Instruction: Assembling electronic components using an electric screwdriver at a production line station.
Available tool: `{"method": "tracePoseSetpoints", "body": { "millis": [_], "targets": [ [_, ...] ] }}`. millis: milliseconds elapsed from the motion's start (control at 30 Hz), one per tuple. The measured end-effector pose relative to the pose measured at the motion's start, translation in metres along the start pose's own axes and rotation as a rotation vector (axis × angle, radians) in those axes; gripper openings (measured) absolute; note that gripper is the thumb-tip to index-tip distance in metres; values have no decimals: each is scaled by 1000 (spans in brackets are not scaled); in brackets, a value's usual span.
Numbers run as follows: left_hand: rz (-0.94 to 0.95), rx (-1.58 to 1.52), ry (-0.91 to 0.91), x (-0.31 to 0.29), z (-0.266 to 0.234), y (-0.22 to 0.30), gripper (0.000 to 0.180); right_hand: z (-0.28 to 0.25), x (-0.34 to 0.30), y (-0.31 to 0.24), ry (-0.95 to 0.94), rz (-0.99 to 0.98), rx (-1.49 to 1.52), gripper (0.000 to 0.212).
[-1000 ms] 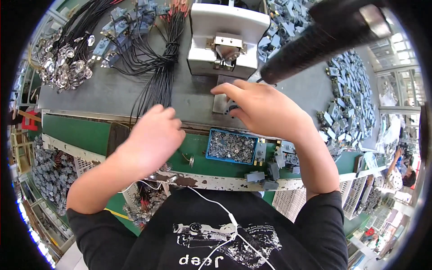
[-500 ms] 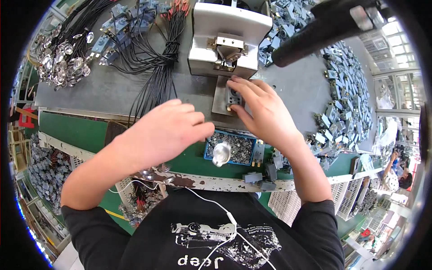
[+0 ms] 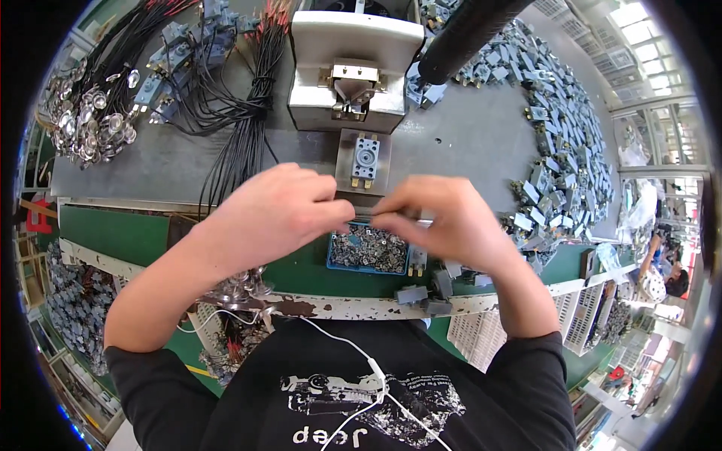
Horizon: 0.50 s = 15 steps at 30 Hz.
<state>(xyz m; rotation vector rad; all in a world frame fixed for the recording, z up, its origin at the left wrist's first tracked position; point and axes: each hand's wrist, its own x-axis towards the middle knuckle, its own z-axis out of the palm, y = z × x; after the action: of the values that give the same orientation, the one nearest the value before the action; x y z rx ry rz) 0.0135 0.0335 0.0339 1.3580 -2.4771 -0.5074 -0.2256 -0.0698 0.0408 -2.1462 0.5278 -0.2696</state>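
My left hand [image 3: 289,203] is closed in a pinch just left of the blue tray [image 3: 329,263] of small metal parts. Opposite it, my right hand [image 3: 447,222] has its thumb and forefinger brought together. The fingertips of both hands almost meet above the tray's far edge; what they hold is too small or hidden to make out. Just beyond them a grey switch-like block [image 3: 365,156] with brass terminals lies upright on a metal plate [image 3: 346,177]. Behind that plate stands the silver bench machine [image 3: 352,83].
Bundled black wires [image 3: 259,101] lie left of the machine, near silver round caps [image 3: 90,124]. Grey blocks [image 3: 560,150] are heaped along the right. A black cylindrical arm [image 3: 470,37] hangs over the far side. Several loose blocks [image 3: 432,293] rest by the near edge.
My right hand has let go of the grey block and drawn back toward my left hand. The silver cap that dangled below my left hand is out of sight.
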Motion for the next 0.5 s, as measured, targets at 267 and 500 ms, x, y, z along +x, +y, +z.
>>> {"method": "tracePoseSetpoints", "body": {
  "millis": [267,500],
  "targets": [
    [-67,-58,60,6,-7,-16,20,4,3,14,-5,155,52,22],
    [-147,-156,199,10,-14,-3,18,25,-13,19,434,-44,214,43]
  ]
}}
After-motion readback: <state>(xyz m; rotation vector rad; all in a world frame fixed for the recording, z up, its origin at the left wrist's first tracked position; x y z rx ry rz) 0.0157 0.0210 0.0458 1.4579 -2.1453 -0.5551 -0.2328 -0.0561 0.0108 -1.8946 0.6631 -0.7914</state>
